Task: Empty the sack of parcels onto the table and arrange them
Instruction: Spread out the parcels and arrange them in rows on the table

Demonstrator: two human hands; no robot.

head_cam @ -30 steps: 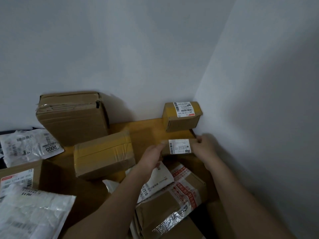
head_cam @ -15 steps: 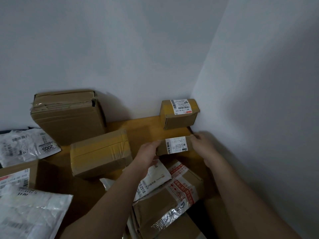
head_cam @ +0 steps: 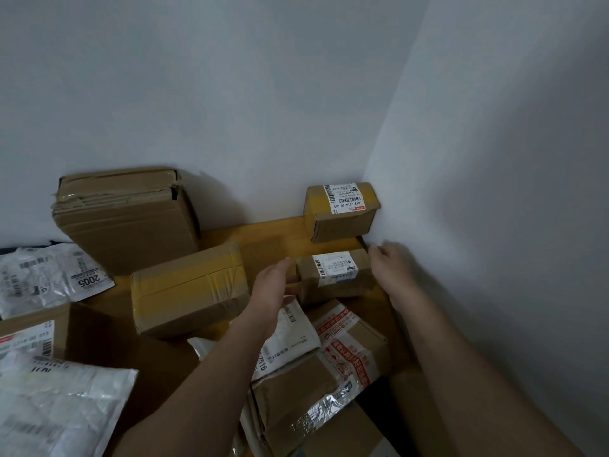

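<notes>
The small labelled box (head_cam: pixel 333 275) sits near the desk's far right corner, just in front of another small box (head_cam: pixel 341 211) that is pushed into that corner against both walls. Its near edge appears to rest on the heap of parcels in front of it, above a white mailer (head_cam: pixel 290 338) and a red-taped box (head_cam: pixel 333 367), so it may not be lying flat on the desk (head_cam: pixel 270 235).

The left hand (head_cam: pixel 272 286) is at the box's left end with fingers straight, an open grip that at most touches it. The right hand (head_cam: pixel 387 262) hovers just off the right end, fingers loose and apart from the cardboard, holding nothing.

With neither hand holding it, the box depends on its footing. If it is propped on the mailer (slick plastic, by the look of it), it could tip or slide forward onto the heap. A push from the left alone could skew it against the right wall rather than line it up behind the corner box.

Further left, a tan taped box (head_cam: pixel 189 288) and a large carton (head_cam: pixel 127 216) along the far edge leave a bare gap. The flat mailers (head_cam: pixel 49 278) by the left edge lie loose, and a sweeping forearm could drag them.
</notes>
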